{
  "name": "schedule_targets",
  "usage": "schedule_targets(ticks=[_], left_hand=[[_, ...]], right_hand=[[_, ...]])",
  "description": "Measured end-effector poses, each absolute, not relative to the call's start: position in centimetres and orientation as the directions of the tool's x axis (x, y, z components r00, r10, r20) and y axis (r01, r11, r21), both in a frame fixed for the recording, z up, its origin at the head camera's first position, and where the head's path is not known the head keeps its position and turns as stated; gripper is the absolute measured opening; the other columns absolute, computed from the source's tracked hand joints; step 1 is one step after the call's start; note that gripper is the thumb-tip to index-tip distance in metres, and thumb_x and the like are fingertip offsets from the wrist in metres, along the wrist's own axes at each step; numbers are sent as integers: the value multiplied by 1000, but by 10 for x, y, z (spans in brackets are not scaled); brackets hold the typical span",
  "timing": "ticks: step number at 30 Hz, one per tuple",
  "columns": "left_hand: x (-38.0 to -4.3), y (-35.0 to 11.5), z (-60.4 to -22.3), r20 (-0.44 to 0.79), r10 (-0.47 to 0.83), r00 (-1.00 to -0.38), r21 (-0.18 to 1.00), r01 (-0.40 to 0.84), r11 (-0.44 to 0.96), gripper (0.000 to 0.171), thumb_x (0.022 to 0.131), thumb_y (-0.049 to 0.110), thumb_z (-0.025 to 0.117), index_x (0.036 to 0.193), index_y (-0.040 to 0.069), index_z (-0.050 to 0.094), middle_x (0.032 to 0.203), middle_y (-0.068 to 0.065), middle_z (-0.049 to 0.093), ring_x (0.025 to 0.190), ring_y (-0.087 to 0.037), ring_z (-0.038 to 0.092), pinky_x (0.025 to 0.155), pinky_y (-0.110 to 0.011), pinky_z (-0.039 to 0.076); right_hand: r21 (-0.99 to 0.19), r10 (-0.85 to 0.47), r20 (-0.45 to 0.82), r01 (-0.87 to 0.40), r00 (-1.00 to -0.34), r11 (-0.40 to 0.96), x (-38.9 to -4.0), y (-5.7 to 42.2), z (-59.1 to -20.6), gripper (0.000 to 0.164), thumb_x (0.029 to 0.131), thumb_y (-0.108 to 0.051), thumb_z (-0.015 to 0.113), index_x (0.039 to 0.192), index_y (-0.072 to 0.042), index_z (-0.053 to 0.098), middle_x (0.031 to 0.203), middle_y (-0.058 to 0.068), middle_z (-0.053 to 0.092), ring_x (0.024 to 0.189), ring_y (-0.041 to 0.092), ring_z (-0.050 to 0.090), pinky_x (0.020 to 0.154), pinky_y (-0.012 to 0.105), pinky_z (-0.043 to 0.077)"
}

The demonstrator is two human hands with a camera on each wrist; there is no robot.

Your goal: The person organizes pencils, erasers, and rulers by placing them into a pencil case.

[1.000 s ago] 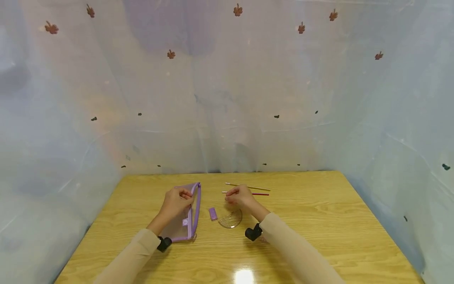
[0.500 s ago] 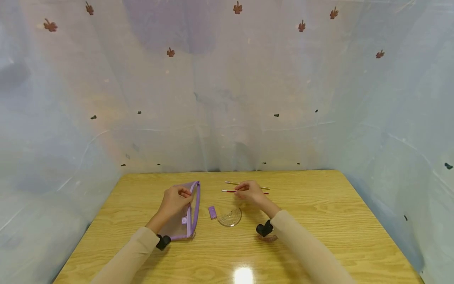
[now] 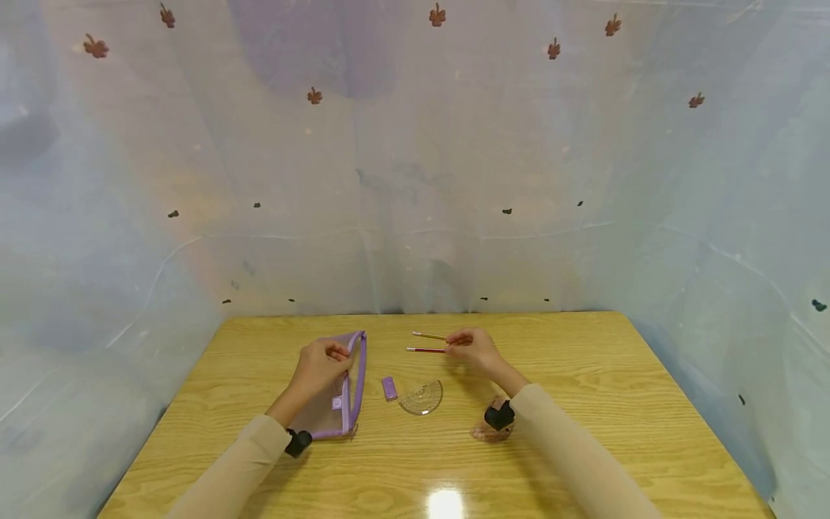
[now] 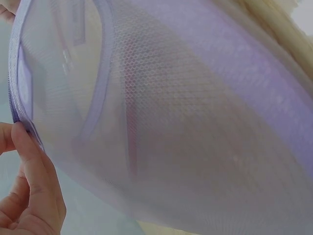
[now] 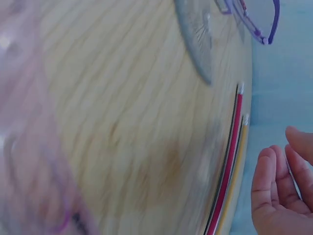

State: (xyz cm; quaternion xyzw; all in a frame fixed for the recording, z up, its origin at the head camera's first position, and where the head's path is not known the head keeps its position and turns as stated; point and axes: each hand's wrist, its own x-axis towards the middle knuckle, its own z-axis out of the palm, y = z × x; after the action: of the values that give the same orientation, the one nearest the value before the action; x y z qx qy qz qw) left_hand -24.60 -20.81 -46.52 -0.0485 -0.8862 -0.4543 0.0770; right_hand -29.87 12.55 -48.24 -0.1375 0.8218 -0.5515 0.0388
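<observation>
Pinching pouch point(image 3: 327, 414), R hand point(image 3: 477, 349) nr pencils point(image 3: 426, 350)

Both forearms point(image 3: 580, 450) reached forward, the left hand point(image 3: 319, 369) pinching, the right hand point(image 3: 475, 350) loosely curved, thumb point(image 5: 302, 145) apart from its fingers point(image 5: 264, 183).

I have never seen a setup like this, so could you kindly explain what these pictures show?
There is no robot, only a person's bare left hand and right hand. The wide picture comes from the person's head, looking forward and down; the two close ones come from a small black camera on each wrist. On the wooden table lie a red pencil, a yellow pencil, a clear protractor, a small purple block, perhaps an eraser, and a partly hidden pinkish see-through item. The left hand pinches the edge of a purple-trimmed mesh pouch. The right hand is near the pencils, thumb and fingers apart, and appears to hold nothing.
</observation>
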Motion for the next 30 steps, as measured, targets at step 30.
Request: schedule_targets(ticks=[30], left_hand=[[-250,-206,-469,146,-5,-989,789,113,604,7,82,5,76,87,3,72,76,-2,68,66,-15,66,53,-25,54]], right_hand=[[-894,-205,130,-204,-970,398,-306,172,-487,22,90,4,70,109,16,66,102,24,70,91,31,68,79,35,58]])
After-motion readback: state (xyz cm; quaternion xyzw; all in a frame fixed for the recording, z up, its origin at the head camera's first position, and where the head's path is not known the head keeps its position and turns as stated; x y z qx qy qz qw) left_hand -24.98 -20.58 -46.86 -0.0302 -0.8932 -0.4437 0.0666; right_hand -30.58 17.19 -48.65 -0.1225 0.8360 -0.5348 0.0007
